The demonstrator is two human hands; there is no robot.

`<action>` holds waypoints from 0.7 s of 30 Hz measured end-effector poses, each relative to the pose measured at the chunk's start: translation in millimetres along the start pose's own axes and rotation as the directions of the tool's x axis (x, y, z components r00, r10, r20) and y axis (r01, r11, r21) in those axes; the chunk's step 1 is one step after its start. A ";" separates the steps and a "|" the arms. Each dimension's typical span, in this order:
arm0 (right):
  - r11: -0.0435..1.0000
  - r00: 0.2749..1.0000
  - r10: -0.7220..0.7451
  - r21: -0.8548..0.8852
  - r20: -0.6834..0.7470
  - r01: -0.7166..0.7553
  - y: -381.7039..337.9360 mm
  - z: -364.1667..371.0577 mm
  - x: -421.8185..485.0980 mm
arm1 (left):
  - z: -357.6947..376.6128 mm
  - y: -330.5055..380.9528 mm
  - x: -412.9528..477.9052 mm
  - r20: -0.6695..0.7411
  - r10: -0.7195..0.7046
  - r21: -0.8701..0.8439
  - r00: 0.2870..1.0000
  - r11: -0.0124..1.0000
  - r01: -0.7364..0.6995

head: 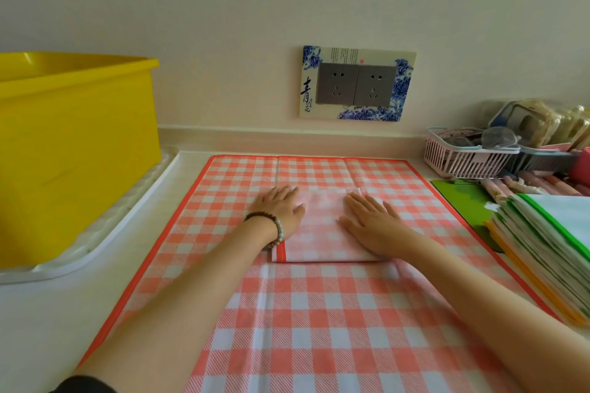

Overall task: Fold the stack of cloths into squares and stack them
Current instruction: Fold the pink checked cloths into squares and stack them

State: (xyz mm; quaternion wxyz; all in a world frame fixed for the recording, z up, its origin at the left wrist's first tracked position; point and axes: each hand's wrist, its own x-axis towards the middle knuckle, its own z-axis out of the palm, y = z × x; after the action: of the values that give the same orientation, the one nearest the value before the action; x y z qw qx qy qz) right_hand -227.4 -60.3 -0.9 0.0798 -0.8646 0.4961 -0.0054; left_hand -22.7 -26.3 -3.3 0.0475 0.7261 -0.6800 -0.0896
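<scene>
A pale pink-checked cloth (322, 233), folded nearly square, is pressed flat at mid-scene on a spread red-and-white checked cloth (319, 313) by the left hand (281, 207) and right hand (370, 223), fingers straight. The layered cloth pile (542, 249) at right is judged yet to be folded.

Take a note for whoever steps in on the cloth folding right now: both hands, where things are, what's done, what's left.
Left hand: open, flat over the left edge of the folded cloth.
Right hand: open, flat on its right side.
The folded cloth lies on a spread checked cloth on the counter. The pile of cloths sits at the counter's right edge.
Done: one cloth folded to roughly a square. No other folded cloth is visible.
Left: probably finish smoothing it, then fold the spread checked cloth and the pile, stacking each square.
</scene>
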 end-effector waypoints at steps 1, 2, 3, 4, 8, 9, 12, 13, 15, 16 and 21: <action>1.000 1.000 -0.008 0.000 -0.025 0.008 -1.2 -1.5 4.1 | 0.5 -0.3 0.8 -0.002 0.001 -0.002 1.000 1.000 -0.001; 1.000 0.998 -0.021 0.003 -0.056 0.022 -3.5 -2.9 9.7 | 1.0 -0.6 1.6 -0.004 0.003 -0.005 1.000 1.000 -0.003; 0.999 0.996 -0.037 0.006 -0.080 0.038 -7.4 -3.8 16.9 | 1.7 -0.9 2.8 -0.008 0.002 -0.008 1.000 1.000 -0.002; 0.998 0.994 -0.055 0.007 -0.091 0.056 -12.9 -4.2 24.7 | 2.2 -1.3 4.0 -0.012 0.001 -0.007 1.000 1.000 -0.002; 0.992 0.989 -0.129 0.005 -0.066 0.130 -44.0 0.7 52.0 | 3.5 -1.9 6.6 -0.023 -0.002 0.001 1.000 1.000 0.002; 0.990 0.988 -0.138 0.011 -0.066 0.139 -49.1 3.2 56.5 | 4.0 -1.9 7.0 -0.026 -0.003 -0.008 1.000 1.000 0.002; 0.991 0.991 -0.116 0.052 -0.066 0.120 -47.5 7.2 60.9 | 4.0 -1.9 7.4 -0.031 -0.002 -0.018 1.000 1.000 0.001; 0.993 0.993 -0.100 0.061 -0.066 0.104 -42.7 7.4 60.2 | 3.8 -2.0 7.2 -0.032 -0.003 -0.016 0.999 1.000 0.002; 0.996 0.995 -0.064 0.054 -0.071 0.067 -30.6 6.4 57.5 | 3.8 -2.0 6.1 -0.031 -0.003 -0.016 1.000 1.000 0.002; 0.998 0.996 -0.046 0.047 -0.074 0.049 -23.9 5.5 56.0 | 3.6 -2.1 5.6 -0.029 0.000 -0.017 1.000 1.000 -0.001; 0.997 0.999 0.025 0.077 -0.042 -0.022 5.0 0.7 45.8 | 4.6 -2.5 5.5 -0.025 -0.001 -0.005 1.000 1.000 0.001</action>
State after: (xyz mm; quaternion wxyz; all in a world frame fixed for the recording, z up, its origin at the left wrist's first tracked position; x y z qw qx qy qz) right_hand -208.4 -102.0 -5.5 0.1022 -0.8546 0.5074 -0.0421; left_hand -20.8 -31.3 -8.6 0.0577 0.7274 -0.6788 -0.0823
